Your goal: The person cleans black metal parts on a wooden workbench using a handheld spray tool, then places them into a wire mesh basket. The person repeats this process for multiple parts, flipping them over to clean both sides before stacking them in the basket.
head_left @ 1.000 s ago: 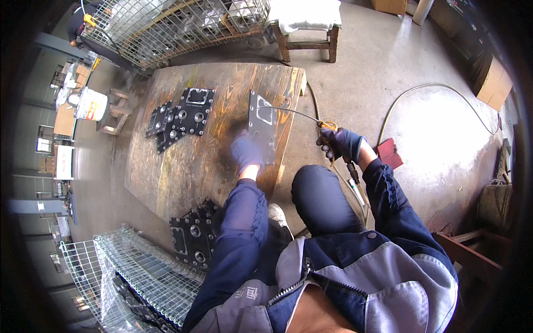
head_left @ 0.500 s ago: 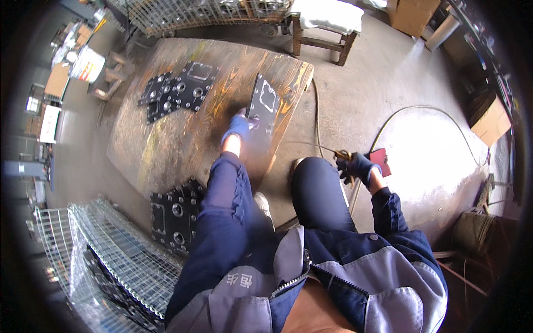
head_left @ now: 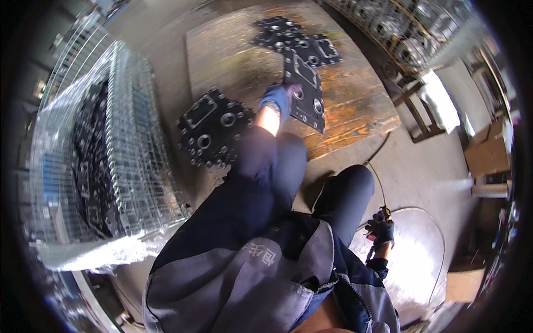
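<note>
My left hand [head_left: 276,97], in a blue glove, grips the edge of a black metal plate [head_left: 305,83] with round holes and a bare-metal outline. This plate is tilted over the wooden table, near my knees. My right hand [head_left: 381,230], in a dark glove, is lower right beside my thigh. Its fingers are closed round a brass-coloured air blow gun [head_left: 385,212] with a thin hose. A little of a reddish piece shows at that hand, mostly hidden. More black plates [head_left: 277,34] lie at the table's far side. Another pile of black plates [head_left: 214,129] sits left of my left forearm.
The wooden table [head_left: 350,102] stands ahead of me. At left is a wire mesh cage [head_left: 114,139], wrapped in clear film, with many black plates inside. A wire basket of metal castings [head_left: 383,25], a wooden stool [head_left: 419,108] and a cardboard box [head_left: 488,152] stand right; hose [head_left: 441,238] curves over the floor.
My view has swung left toward the mesh cage. The plate in my left hand has been lifted and carried left from the table's right side. My right hand still holds the blow gun.
</note>
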The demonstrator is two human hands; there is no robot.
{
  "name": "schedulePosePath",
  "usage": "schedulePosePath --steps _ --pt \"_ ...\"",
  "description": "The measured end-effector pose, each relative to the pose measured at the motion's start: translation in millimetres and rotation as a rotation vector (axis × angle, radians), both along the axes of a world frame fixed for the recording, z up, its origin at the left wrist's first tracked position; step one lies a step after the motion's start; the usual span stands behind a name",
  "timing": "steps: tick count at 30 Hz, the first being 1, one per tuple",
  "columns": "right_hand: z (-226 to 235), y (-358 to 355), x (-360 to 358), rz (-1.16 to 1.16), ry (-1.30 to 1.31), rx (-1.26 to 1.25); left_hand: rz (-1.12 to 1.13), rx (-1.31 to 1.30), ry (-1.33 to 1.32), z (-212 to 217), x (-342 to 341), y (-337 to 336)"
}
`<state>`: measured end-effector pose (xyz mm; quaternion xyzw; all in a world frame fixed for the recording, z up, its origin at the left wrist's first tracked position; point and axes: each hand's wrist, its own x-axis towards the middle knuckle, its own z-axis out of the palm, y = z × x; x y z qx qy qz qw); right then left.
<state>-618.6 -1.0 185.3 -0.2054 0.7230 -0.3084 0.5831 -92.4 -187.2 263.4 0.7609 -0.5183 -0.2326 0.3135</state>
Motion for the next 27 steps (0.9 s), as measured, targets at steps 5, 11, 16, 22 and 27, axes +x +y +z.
schedulePosePath --steps 5,11,16,22,27 --pt "-9.2 -9.8 2.1 0.067 0.008 -0.077 0.427 -0.002 0.292 63.7 96.7 107.8" --pt "-11.3 -33.6 14.8 0.14 -0.007 -0.063 0.766 -0.185 0.885 39.8 158.2 210.5" --pt "9.5 -57.6 53.0 0.341 0.083 -0.071 0.461 0.086 -0.132 -32.1 223.4 277.9" --pt "-14.5 -63.6 40.3 0.201 0.024 -0.143 0.486 0.549 -0.705 -32.0 222.8 243.3" --pt "-11.0 -52.8 34.5 0.162 0.217 -0.086 0.718 0.189 -0.738 69.7 153.1 99.0"
